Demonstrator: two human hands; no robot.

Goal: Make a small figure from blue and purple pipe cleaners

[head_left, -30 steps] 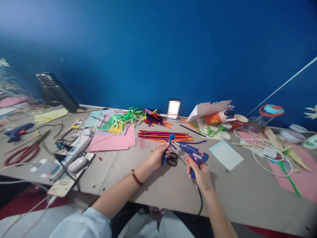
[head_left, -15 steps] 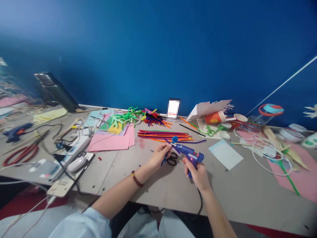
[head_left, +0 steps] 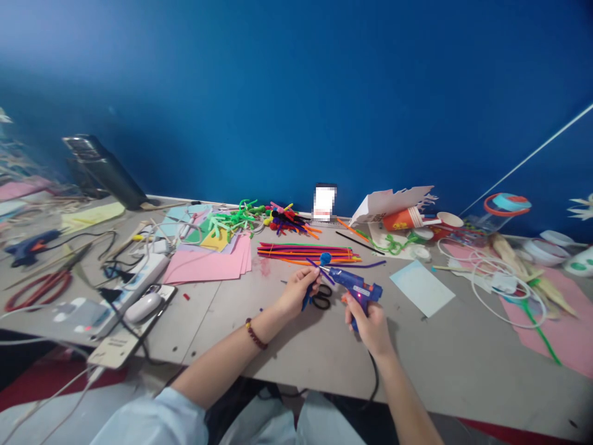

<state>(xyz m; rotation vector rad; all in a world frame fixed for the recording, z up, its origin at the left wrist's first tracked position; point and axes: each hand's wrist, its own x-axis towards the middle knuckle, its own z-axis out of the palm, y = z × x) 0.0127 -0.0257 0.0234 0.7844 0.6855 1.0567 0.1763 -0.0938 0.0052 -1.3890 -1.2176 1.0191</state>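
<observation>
My right hand (head_left: 367,320) is wrapped round the grip of a blue hot glue gun (head_left: 351,281) with a small red light on its side. The gun's nozzle points left, close to the fingertips of my left hand (head_left: 299,290). Those fingers pinch a blue and purple pipe cleaner piece (head_left: 306,296); a round blue head (head_left: 326,258) shows just above the nozzle. Whether the nozzle touches the piece I cannot tell. Black-handled scissors (head_left: 321,298) lie on the table between my hands. Behind them is a bundle of coloured pipe cleaners (head_left: 301,251).
Pink paper sheets (head_left: 208,264) and a power strip (head_left: 132,284) with cables lie to the left. Red-handled scissors (head_left: 39,289) and a second glue gun (head_left: 32,246) are farther left. A light blue paper (head_left: 422,288) and coiled white cable (head_left: 477,290) lie to the right.
Almost nothing differs. Both hands keep their hold, and the blue head has shifted very slightly at the nozzle.
</observation>
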